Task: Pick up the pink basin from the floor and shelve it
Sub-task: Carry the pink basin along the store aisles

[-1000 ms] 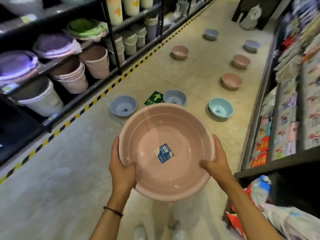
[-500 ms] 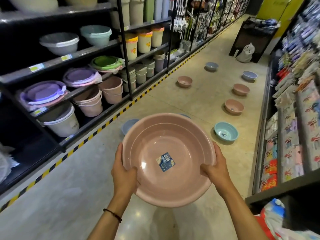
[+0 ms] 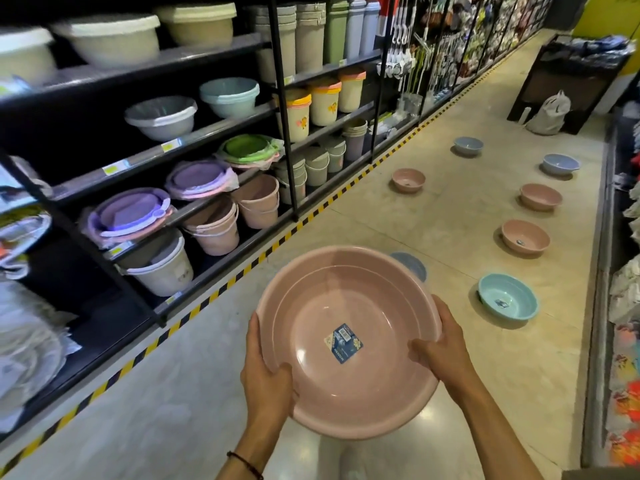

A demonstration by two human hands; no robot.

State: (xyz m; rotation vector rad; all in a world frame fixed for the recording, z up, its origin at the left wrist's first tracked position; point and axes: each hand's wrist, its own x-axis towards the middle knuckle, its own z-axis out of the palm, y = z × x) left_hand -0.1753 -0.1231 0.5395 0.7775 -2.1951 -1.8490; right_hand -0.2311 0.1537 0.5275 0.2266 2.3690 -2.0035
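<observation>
The pink basin [image 3: 329, 306] is off the floor [image 3: 433, 220], carried in the air over the aisle with its mouth tipped toward my camera and a blue sticker [image 3: 343, 343] on its inside bottom.

My worry is the grip. It is held only at the rim on 2 sides, and the plastic looks smooth, so if 1 hand lets go to clear shelf space, I judge the basin will swing down or slip. The basin also blocks my view of the floor under it. A blue basin [image 3: 410, 263] peeks out just past its far rim, a teal basin [image 3: 507, 299] and several pink ones sit further along the aisle, and a blind step could kick 1 of them. The shelves [image 3: 207, 129] on the left are packed with stacked tubs and pink buckets [image 3: 214, 230], so the wide rim could catch a shelf's front edge or push stock back.

The basin sits between both hands. The left hand [image 3: 266, 372] clasps the near-left rim with its thumb over the lip and inside. Its fingers are hidden underneath. The right hand [image 3: 446, 351] clasps the right rim the same way, thumb inside and fingers wrapped behind the wall. Both hands are closed around the rim, and neither touches anything else.
</observation>
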